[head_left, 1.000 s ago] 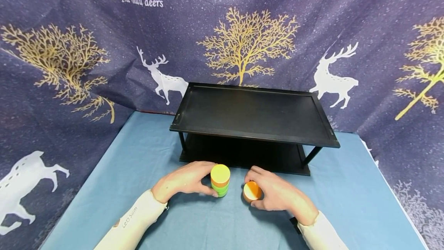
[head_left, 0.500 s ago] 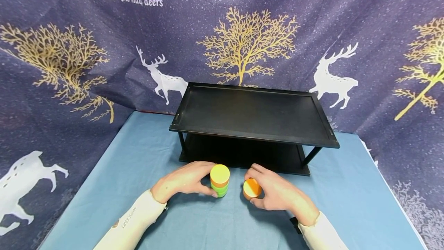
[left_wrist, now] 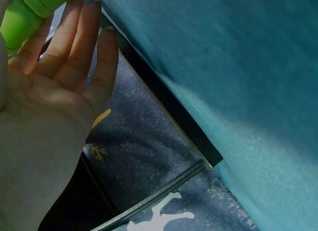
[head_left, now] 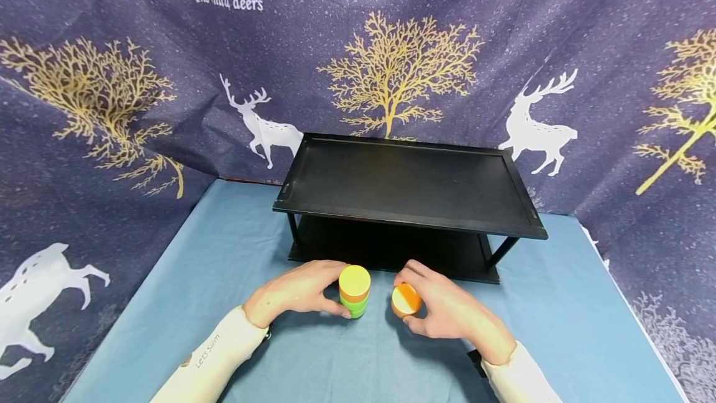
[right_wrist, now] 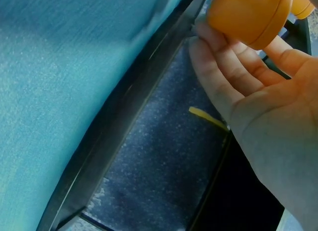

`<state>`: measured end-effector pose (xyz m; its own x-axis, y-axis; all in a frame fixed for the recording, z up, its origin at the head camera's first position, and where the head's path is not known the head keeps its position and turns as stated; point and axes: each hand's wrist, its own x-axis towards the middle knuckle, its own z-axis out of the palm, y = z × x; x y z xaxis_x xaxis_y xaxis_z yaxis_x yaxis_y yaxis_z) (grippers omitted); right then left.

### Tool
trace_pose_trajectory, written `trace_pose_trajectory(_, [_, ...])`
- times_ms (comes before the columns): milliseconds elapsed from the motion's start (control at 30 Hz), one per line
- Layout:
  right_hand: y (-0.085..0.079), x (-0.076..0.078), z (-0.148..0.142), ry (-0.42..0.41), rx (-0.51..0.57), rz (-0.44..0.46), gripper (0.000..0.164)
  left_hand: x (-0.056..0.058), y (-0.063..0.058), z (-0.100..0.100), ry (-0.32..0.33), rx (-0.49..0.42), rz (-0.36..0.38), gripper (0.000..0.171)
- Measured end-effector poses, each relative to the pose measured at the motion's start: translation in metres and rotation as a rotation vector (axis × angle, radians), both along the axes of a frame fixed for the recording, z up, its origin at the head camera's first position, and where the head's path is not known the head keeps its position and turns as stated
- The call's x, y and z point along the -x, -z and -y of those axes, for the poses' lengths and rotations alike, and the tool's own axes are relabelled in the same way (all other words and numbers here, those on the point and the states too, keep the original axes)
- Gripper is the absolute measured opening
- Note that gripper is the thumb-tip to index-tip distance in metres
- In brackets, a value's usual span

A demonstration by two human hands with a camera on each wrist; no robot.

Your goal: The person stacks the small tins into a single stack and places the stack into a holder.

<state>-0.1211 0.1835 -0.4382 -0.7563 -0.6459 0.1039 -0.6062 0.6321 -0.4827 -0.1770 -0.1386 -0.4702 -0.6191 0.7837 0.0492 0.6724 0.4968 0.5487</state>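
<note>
In the head view my left hand (head_left: 304, 288) grips a green cup (head_left: 355, 307) from the left, with the thumb on its near side. On the green cup sits an orange piece with a yellow top (head_left: 355, 280). The left wrist view shows the green cup (left_wrist: 22, 20) at the fingertips. Across a short gap to the right, my right hand (head_left: 444, 306) holds an orange cup (head_left: 405, 302) between thumb and fingers, its round light face turned up. The right wrist view shows this orange cup (right_wrist: 251, 17) above the fingers.
A black two-tier shelf (head_left: 411, 182) stands just behind both hands. Its lower tier lies low, close to the fingertips. Blue cloth (head_left: 224, 229) covers the table, and a dark blue printed curtain (head_left: 313, 48) hangs behind.
My right hand's fingers and the orange cup have shifted slightly upward in the head view, toward the shelf, and the cup has tilted a little. My left hand and the stack stay still.
</note>
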Motion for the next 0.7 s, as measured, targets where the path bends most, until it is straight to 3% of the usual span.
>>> trace_pose_trajectory(700, [0.0012, 0.0012, 0.0019, -0.029, 0.133, -0.175, 0.050, -0.0007, 0.0007, 0.0003, 0.002, -0.003, -0.012, 0.065])
